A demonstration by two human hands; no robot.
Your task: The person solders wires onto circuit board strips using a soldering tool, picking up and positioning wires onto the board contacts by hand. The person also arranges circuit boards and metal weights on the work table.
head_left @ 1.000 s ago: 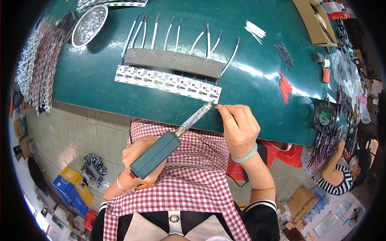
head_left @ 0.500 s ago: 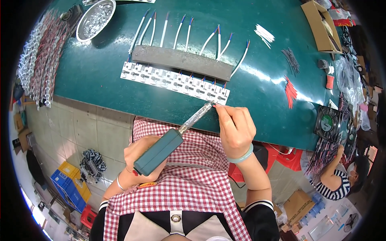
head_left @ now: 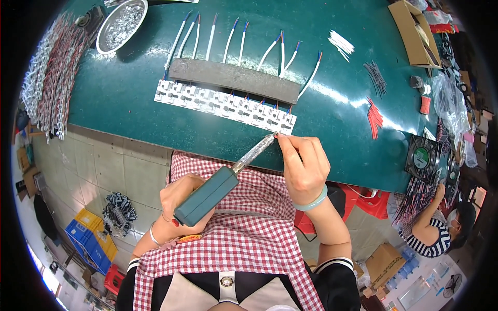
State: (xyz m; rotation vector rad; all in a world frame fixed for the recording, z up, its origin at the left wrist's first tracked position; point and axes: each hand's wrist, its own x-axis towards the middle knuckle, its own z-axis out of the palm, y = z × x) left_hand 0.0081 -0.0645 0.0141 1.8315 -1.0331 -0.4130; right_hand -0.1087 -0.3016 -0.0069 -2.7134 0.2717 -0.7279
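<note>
- Head view showed the left hand (head_left: 179,199) clenched around the teal handle of a soldering iron (head_left: 207,194), held over the lap just off the near edge of the green worktop (head_left: 129,98).
- Compared with half a second before, the iron and both hands sat in almost the same place; only the view had shifted a little, so the work looked to be holding at one spot.
- Right hand (head_left: 303,166) pinched something thin, too small to make out, at the iron's metal tip (head_left: 272,136).
- That tip met the fingertips (head_left: 284,139) just below the right end of the white strip of small boards (head_left: 223,103), close to the near edge.
- A grey bar (head_left: 233,78) lay behind the strip, pinning a row of white wires (head_left: 228,44).
- A metal bowl (head_left: 120,23) stood at the far left corner.
</note>
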